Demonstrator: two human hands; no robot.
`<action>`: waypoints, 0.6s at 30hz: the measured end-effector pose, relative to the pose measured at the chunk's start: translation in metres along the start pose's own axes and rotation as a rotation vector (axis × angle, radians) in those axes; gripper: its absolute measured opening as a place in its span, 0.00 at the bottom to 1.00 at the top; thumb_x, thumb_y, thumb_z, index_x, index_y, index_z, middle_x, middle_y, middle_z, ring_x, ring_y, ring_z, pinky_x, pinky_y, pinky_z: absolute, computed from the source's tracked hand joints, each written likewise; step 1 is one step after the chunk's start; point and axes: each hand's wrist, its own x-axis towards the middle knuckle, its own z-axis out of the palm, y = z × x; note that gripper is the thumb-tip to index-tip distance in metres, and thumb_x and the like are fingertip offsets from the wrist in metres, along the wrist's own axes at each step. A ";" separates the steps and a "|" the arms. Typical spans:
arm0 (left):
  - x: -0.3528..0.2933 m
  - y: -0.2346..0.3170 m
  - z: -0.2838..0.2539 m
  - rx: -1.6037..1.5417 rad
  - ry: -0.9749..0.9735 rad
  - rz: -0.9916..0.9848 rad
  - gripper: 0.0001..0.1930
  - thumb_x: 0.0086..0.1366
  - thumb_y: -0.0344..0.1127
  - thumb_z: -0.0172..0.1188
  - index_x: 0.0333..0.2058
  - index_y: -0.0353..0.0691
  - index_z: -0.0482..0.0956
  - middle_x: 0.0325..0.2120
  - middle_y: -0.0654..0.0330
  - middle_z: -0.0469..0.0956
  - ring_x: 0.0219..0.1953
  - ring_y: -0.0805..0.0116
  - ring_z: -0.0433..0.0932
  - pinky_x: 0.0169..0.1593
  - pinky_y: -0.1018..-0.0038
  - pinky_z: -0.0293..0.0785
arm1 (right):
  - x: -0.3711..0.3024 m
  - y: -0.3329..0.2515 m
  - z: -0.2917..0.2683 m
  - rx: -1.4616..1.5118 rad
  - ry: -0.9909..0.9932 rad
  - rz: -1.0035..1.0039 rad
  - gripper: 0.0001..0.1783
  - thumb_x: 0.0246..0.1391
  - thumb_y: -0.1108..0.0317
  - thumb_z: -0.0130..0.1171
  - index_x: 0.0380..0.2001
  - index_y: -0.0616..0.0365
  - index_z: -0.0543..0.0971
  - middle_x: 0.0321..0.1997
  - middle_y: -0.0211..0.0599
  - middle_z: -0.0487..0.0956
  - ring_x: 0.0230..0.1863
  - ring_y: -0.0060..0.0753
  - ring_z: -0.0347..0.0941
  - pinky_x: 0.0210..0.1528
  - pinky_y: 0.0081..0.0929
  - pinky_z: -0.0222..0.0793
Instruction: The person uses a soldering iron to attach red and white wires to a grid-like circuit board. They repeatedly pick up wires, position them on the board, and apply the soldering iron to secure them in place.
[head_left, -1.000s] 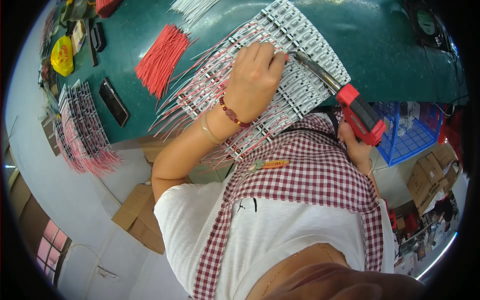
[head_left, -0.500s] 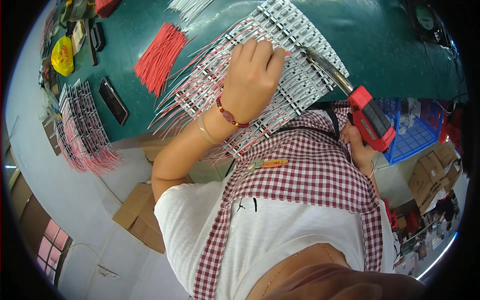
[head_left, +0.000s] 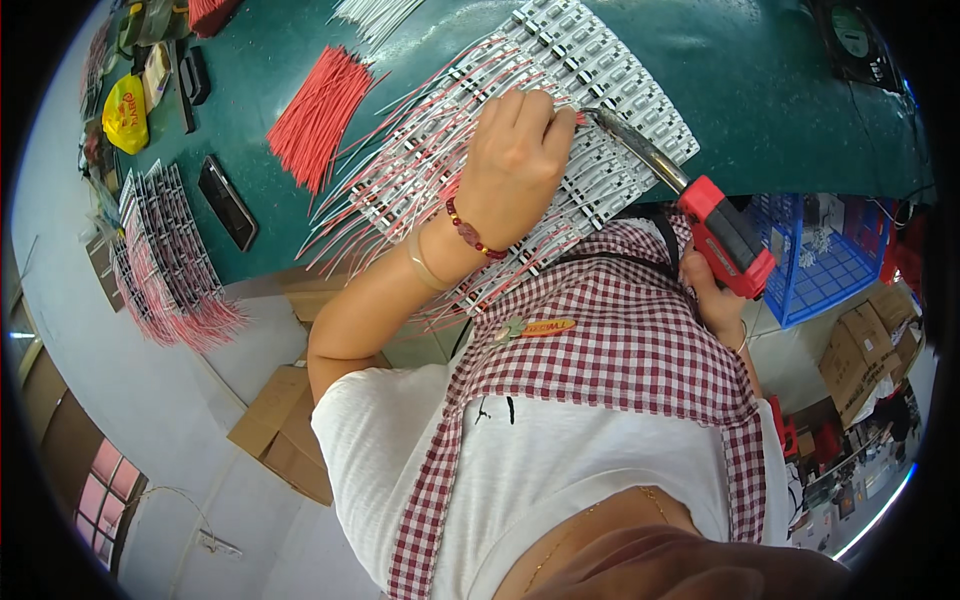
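My left hand (head_left: pixel 520 160) is over a sheet of small white parts (head_left: pixel 590 60) set in rows. Its fingers are pinched, with a bit of red wire (head_left: pixel 580 118) showing at the tips; most of it is hidden by the hand. Thin red and white wires (head_left: pixel 400 170) fan out leftward from the rows. My right hand (head_left: pixel 715 295) grips a soldering gun (head_left: pixel 725 235) with a red and black body. Its metal barrel slants up and left, and the bent tip is right beside my left fingertips.
On the green table (head_left: pixel 780 130) lie a bundle of red wires (head_left: pixel 325 120), white wires (head_left: pixel 378 15), a phone (head_left: pixel 228 203) and a yellow packet (head_left: pixel 125 113). More wired rows (head_left: pixel 170 240) rest at the left edge. A blue basket (head_left: pixel 820 280) stands at right, and cardboard boxes (head_left: pixel 285 430) sit below.
My left hand has shifted slightly right and down. The soldering gun has moved a little left, bringing its tip closer to my left fingertips.
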 end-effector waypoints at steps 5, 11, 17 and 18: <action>0.000 0.001 0.000 0.015 -0.004 -0.011 0.09 0.49 0.24 0.58 0.32 0.36 0.78 0.23 0.59 0.66 0.28 0.62 0.68 0.34 0.69 0.66 | -0.005 0.000 -0.007 0.140 0.003 0.067 0.13 0.52 0.71 0.62 0.40 0.63 0.77 0.33 0.31 0.78 0.33 0.22 0.72 0.36 0.22 0.69; 0.000 0.000 0.000 0.037 -0.020 0.004 0.09 0.49 0.24 0.58 0.32 0.37 0.79 0.24 0.60 0.66 0.28 0.63 0.68 0.32 0.69 0.65 | -0.005 0.001 -0.009 0.158 0.014 0.009 0.12 0.52 0.75 0.60 0.40 0.65 0.77 0.32 0.31 0.77 0.31 0.21 0.72 0.34 0.20 0.69; 0.000 0.003 -0.005 0.049 0.036 0.050 0.09 0.50 0.25 0.59 0.33 0.38 0.79 0.23 0.61 0.66 0.26 0.65 0.67 0.31 0.71 0.62 | -0.010 0.000 -0.010 0.219 0.007 0.046 0.11 0.52 0.75 0.60 0.41 0.65 0.76 0.33 0.31 0.77 0.32 0.21 0.72 0.35 0.20 0.69; -0.001 0.006 -0.004 0.032 0.030 0.047 0.09 0.50 0.25 0.59 0.33 0.38 0.79 0.23 0.61 0.66 0.26 0.65 0.67 0.31 0.71 0.62 | -0.011 -0.001 -0.010 0.231 0.015 0.065 0.12 0.52 0.75 0.60 0.41 0.65 0.76 0.33 0.31 0.77 0.32 0.21 0.72 0.35 0.20 0.69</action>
